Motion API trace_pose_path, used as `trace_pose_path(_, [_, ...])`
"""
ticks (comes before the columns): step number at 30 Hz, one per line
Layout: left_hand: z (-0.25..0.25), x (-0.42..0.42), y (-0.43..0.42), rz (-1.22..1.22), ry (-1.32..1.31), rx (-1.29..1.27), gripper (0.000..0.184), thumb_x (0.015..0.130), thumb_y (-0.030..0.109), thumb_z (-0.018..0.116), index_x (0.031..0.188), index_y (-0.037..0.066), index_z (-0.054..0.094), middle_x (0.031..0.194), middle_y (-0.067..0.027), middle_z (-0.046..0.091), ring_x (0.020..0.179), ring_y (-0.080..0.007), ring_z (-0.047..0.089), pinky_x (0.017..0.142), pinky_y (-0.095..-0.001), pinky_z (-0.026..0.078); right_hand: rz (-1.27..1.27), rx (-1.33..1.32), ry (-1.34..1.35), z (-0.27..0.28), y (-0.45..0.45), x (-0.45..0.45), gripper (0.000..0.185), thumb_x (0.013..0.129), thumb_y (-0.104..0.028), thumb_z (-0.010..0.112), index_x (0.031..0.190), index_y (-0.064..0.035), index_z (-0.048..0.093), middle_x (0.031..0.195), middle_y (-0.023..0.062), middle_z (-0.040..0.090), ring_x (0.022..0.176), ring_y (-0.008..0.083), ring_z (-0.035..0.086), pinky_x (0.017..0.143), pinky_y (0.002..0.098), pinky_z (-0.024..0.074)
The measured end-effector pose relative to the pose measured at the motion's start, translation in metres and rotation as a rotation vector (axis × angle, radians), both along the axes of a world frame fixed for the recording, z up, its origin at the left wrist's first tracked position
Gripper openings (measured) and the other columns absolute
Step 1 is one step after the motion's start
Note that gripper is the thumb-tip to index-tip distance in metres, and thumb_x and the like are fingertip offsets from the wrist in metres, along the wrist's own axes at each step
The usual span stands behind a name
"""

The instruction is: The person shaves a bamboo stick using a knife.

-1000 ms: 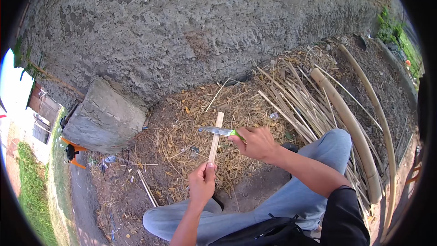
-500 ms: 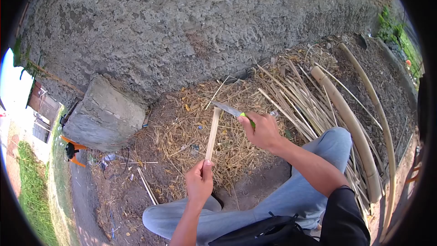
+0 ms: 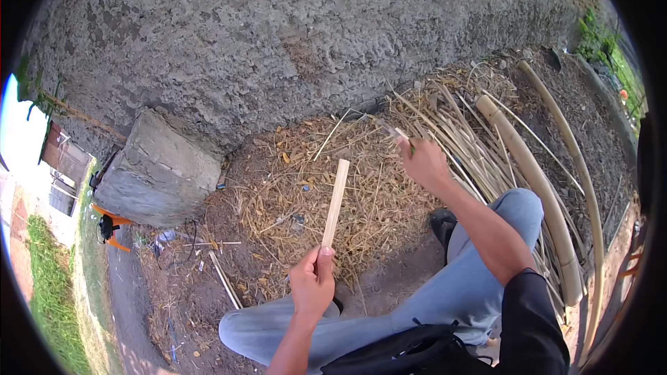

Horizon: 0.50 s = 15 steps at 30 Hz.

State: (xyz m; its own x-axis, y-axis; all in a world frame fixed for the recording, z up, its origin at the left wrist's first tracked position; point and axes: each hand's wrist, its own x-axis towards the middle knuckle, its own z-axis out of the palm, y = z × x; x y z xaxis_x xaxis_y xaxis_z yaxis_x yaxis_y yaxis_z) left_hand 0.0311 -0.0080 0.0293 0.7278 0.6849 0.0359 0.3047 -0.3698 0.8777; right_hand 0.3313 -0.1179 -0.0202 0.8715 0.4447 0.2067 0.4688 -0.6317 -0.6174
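Pale and straight, juts as a strip point(image 3: 335, 201) from left hand point(image 3: 312, 285), clamped low between thumb and fingers, above the straw point(image 3: 379, 215), inside its near edge. Points toward the wall point(image 3: 278, 48), long axis leaning slightly right. Wraps right hand point(image 3: 426, 164) around a knife point(image 3: 391, 130), blade blurred.

Sits outdoors, beside a rough grey wall point(image 3: 271, 48), on earth point(image 3: 382, 285) strewn with dry scraps point(image 3: 375, 215), near bamboo poles point(image 3: 528, 160), grass point(image 3: 48, 285), possibly a building point(image 3: 64, 173).

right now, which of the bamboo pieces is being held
The short, flat, pale bamboo strip, gripped in the left hand; the thick tan bamboo pole and thin pale bamboo strips beside it lie unheld.
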Motion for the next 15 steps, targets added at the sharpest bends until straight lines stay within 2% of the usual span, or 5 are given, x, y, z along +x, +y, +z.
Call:
trace_pose_path(1, [0.003, 0.003, 0.000, 0.039, -0.046, -0.040, 0.028, 0.104, 0.020, 0.054, 0.093, -0.002, 0.067, 0.063, 0.0035, 0.050, 0.056, -0.0030, 0.042, 0.050, -0.0226, 0.034, 0.015, -0.002, -0.012, 0.008, 0.005, -0.013, 0.046, 0.102, -0.038, 0.055, 0.076, -0.0021, 0.064, 0.052, 0.0124, 0.056, 0.039, 0.0277, 0.053, 0.039, 0.0406, 0.0399])
trace_pose_path(3, [-0.014, 0.008, 0.012, 0.047, -0.038, -0.032, 0.027, 0.104, 0.020, 0.054, 0.092, -0.001, 0.067, 0.062, 0.0036, 0.050, 0.056, -0.0029, 0.042, 0.050, -0.0226, 0.034, 0.164, 0.255, 0.011, 0.018, 0.012, -0.055, 0.041, 0.103, -0.037, 0.053, 0.083, -0.0024, 0.065, 0.048, 0.0137, 0.055, 0.041, 0.0352, 0.056, 0.042, 0.0442, 0.0447])
trace_pose_path(8, [-0.022, 0.013, 0.015, 0.020, -0.004, -0.056, 0.028, 0.104, 0.020, 0.054, 0.091, -0.001, 0.067, 0.062, 0.0033, 0.052, 0.055, -0.0027, 0.043, 0.050, -0.0229, 0.033, 0.513, 0.263, -0.214, 0.012, 0.008, -0.115, 0.033, 0.098, -0.034, 0.061, 0.084, -0.0034, 0.063, 0.053, 0.0121, 0.057, 0.041, 0.0330, 0.056, 0.041, 0.0423, 0.0431])
trace_pose_path(12, [-0.025, 0.014, 0.017, 0.031, -0.021, -0.086, 0.029, 0.105, 0.020, 0.053, 0.091, -0.002, 0.067, 0.062, 0.0029, 0.052, 0.055, -0.0030, 0.043, 0.050, -0.0231, 0.034, 0.536, 0.187, -0.275, 0.008, 0.011, -0.109, 0.037, 0.100, -0.036, 0.058, 0.084, -0.0030, 0.063, 0.055, 0.0114, 0.059, 0.041, 0.0332, 0.055, 0.041, 0.0421, 0.0430])
trace_pose_path(15, [-0.028, 0.006, 0.012, 0.005, 0.058, 0.058, 0.030, 0.105, 0.019, 0.052, 0.092, -0.003, 0.066, 0.062, 0.0027, 0.052, 0.054, -0.0034, 0.043, 0.049, -0.0234, 0.034, 0.236, -0.080, 0.010, -0.009, 0.014, -0.039, 0.047, 0.104, -0.044, 0.049, 0.085, -0.0039, 0.065, 0.057, 0.0140, 0.062, 0.041, 0.0342, 0.057, 0.042, 0.0449, 0.0463])
